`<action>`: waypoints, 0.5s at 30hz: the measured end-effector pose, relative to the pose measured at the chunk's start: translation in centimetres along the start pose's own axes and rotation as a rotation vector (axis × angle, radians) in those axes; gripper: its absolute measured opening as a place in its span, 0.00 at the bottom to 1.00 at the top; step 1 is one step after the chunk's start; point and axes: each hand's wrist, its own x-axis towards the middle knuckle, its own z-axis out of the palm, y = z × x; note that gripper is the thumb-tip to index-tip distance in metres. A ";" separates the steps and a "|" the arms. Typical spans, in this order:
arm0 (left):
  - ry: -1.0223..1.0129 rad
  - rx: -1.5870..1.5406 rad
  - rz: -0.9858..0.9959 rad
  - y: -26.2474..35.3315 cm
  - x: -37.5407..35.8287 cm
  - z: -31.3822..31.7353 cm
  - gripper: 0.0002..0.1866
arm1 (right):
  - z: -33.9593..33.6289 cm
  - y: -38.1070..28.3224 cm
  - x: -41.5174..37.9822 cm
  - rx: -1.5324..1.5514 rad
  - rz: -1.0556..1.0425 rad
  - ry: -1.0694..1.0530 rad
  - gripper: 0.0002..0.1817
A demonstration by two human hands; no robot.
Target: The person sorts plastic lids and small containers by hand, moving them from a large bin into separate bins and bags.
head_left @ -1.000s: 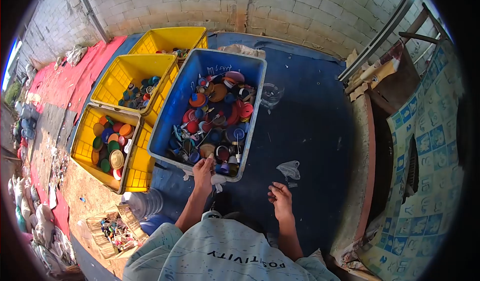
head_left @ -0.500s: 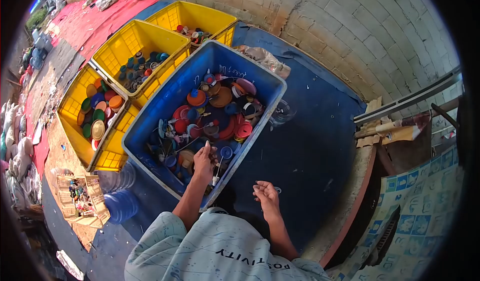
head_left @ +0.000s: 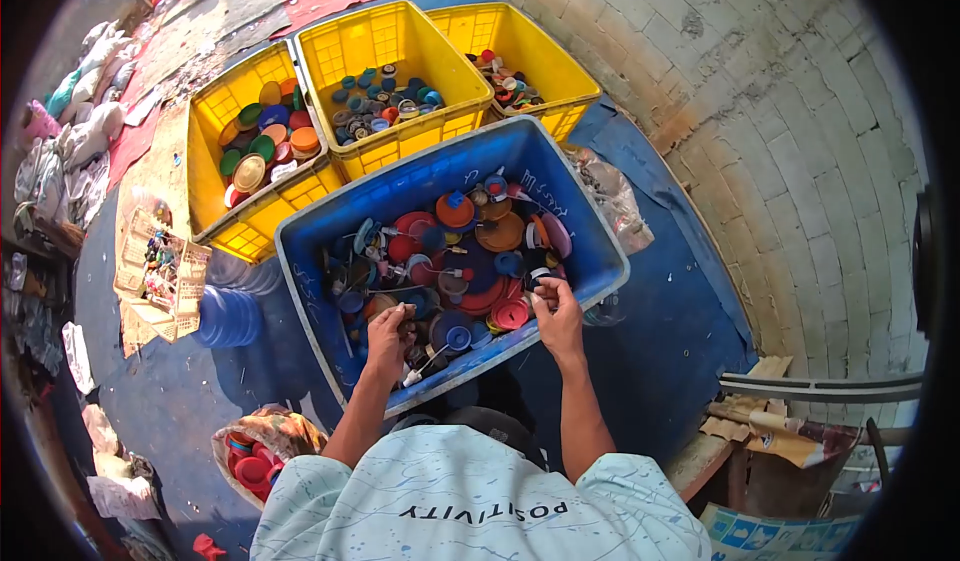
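A blue bin [head_left: 335, 353] full of mixed plastic lids and caps stands before me. My left hand [head_left: 388, 341] is over the near left part of the lids, thumb and fingers pinched together; what they hold, if anything, is too small to name. Over the near right rim is my right hand [head_left: 556, 319], its thumb and fingers also drawn together near a small whitish cap. Close to it lies a pink-red lid [head_left: 509, 313]. A blue round cap [head_left: 458, 338] sits between the hands, with a white pump piece [head_left: 412, 376] beside my left hand.
Three yellow bins [head_left: 262, 231] with sorted lids stand behind the blue bin. A beige basket [head_left: 190, 279] and a blue water bottle [head_left: 230, 317] are at left. A sack of red lids [head_left: 290, 429] lies near left. A block wall [head_left: 790, 191] rises at right.
The view has turned, shifting the bins rightward. My right hand has moved from beside the blue bin to its near right rim. My left hand stays over the lids.
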 end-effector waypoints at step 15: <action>0.529 -0.444 0.217 -6.2 -1.2 10.9 0.07 | 9.9 16.8 23.0 -1.196 -0.843 -0.645 0.11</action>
